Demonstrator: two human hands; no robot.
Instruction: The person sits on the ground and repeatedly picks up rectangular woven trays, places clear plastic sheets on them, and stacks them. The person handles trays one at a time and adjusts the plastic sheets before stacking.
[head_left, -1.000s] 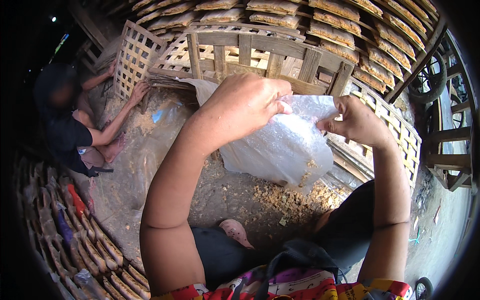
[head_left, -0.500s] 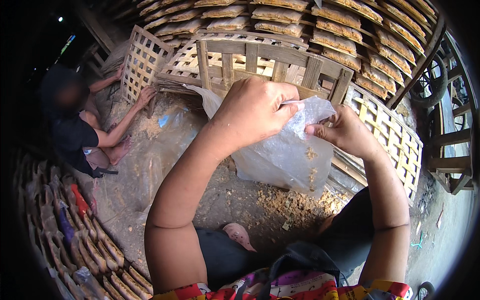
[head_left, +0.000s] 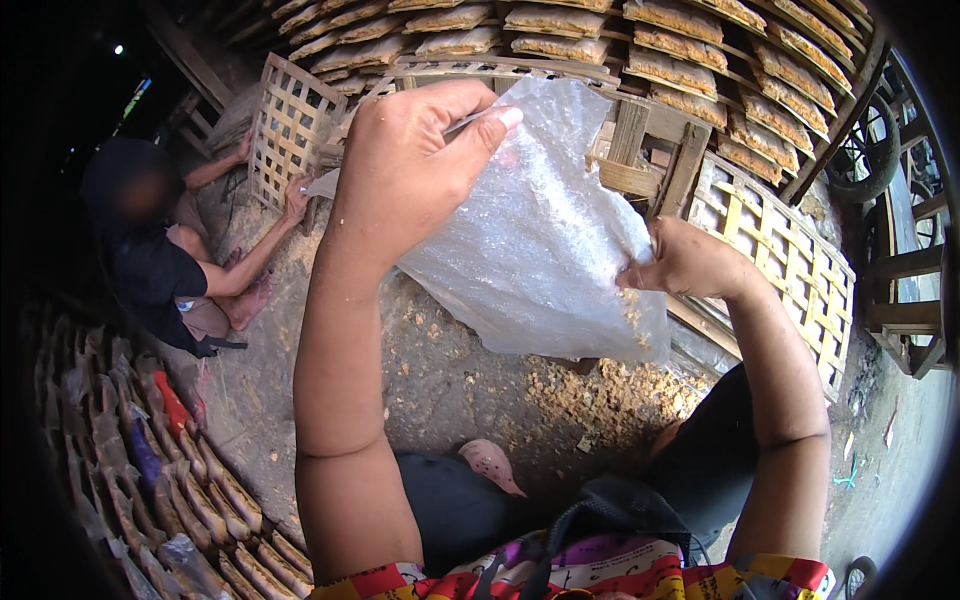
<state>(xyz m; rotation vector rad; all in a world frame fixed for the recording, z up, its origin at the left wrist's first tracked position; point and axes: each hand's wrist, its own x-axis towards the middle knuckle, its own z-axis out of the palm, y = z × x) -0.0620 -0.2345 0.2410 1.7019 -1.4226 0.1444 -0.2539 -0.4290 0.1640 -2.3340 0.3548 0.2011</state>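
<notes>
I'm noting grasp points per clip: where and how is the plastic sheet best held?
Probably pinch the plastic sheet by its upper-left and right edges, left hand from the left, right hand from the right. It is thin and limp, with crumbs clinging low on its right, so spread edge pinches should suit.

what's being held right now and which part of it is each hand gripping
A translucent plastic sheet. The left hand pinches its upper left edge between thumb and fingers; the right hand grips its right edge.
</notes>
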